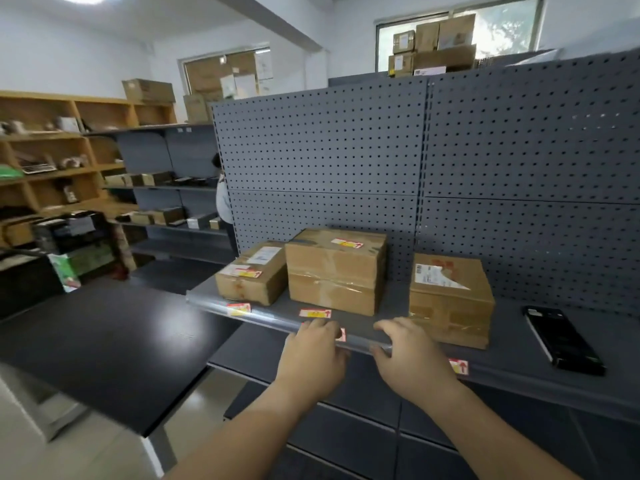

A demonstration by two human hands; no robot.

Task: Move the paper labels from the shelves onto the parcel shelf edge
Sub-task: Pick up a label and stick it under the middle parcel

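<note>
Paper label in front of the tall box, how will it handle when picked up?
The red-and-white paper label looks thin and flat, so probably floppy and very light. Flush on the smooth grey shelf, it may slide before an edge lifts.

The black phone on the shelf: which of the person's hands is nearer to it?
Right. The right hand grips the shelf edge left of the phone; the left hand is farther left.

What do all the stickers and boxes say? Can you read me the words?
No words are readable.
Paper labels on the shelf edge: red arrow, print blurred.
White label on the right box: barcode, text too small.
White label on the left box: blurred.
</note>
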